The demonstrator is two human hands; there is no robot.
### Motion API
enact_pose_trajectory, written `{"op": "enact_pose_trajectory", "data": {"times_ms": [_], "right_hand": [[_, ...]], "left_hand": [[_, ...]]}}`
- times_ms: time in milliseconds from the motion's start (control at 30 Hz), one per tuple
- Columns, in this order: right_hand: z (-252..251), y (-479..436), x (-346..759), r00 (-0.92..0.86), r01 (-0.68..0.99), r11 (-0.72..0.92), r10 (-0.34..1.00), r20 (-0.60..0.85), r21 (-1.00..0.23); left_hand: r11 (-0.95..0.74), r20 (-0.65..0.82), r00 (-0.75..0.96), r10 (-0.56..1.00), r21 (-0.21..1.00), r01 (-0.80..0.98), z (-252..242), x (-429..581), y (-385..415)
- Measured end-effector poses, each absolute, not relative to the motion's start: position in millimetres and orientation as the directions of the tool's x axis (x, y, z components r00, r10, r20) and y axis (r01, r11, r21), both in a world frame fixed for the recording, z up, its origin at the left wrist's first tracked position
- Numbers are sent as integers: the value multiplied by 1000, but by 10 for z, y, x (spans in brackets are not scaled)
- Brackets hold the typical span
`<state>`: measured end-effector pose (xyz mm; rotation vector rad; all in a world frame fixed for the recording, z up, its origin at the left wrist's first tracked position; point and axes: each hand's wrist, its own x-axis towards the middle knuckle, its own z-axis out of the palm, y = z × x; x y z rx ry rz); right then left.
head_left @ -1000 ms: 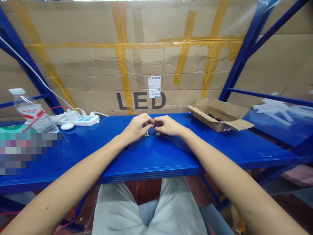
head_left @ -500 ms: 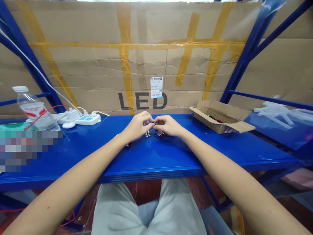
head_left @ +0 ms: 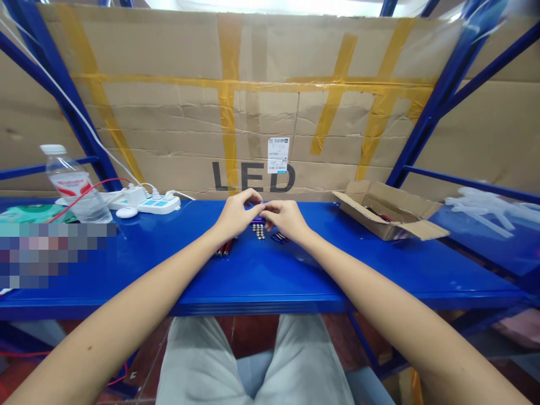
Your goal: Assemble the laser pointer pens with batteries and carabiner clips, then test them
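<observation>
Shelf (head_left: 261,281) front free; small parts (head_left: 259,231) centre, box (head_left: 390,216) right, power strip (head_left: 158,205) left

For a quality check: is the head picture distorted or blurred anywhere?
Head view: the wide lens bends the blue rack posts; a pixelated patch covers the left; white pieces at right smear; left hand and right hand look sharp.

There's the small blue piece (head_left: 257,220), a slim, short bit lying roughly level, held up just off the shelf top (head_left: 270,275). The left hand (head_left: 236,216) pinches one end, the right hand (head_left: 289,218) the other, fingertips meeting around it. It sits right above a cluster of tiny silvery bits (head_left: 259,231). Its finer details are too small to make out.
</observation>
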<state>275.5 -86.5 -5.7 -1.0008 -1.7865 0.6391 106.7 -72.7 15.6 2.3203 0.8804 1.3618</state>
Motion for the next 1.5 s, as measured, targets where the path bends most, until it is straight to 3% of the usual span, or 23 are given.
{"op": "enact_pose_trajectory", "data": {"times_ms": [200, 400, 467, 533, 633, 767, 867, 1167, 1367, 1500], "right_hand": [[50, -780, 2491, -218, 467, 575, 811, 542, -672], [-35, -689, 2473, -250, 534, 587, 797, 549, -609], [-71, -716, 2570, -243, 559, 577, 801, 547, -595], [-97, -760, 2680, -219, 590, 560, 804, 553, -581], [-107, -820, 2792, -216, 622, 549, 806, 552, -559], [-75, -855, 2801, -239, 629, 567, 792, 562, -532], [-49, -871, 2777, -246, 633, 578, 781, 575, -515], [-24, -871, 2818, -272, 658, 577, 781, 562, -484], [-18, -897, 2842, -392, 667, 615, 770, 503, -421], [-27, -901, 2852, -410, 693, 615, 766, 496, -376]], "left_hand": [[-752, 723, 253, 643, 534, 386, 167, 953, -612], [-715, 649, 322, 690, 542, 440, 269, 733, -476], [-730, 553, 484, 678, 432, 530, 316, 649, -486], [-756, 352, 670, 654, 323, 569, 349, 591, -530], [-741, 105, 738, 666, 205, 640, 353, 581, -625], [-734, 45, 732, 679, 65, 677, 284, 660, -695], [-745, 55, 743, 667, 33, 667, 219, 713, -684], [-809, 301, 752, 587, 250, 531, 216, 777, -633], [-763, 427, 663, 614, 536, 361, 251, 869, -676], [-773, 487, 627, 608, 544, 327, 205, 943, -704]]}}
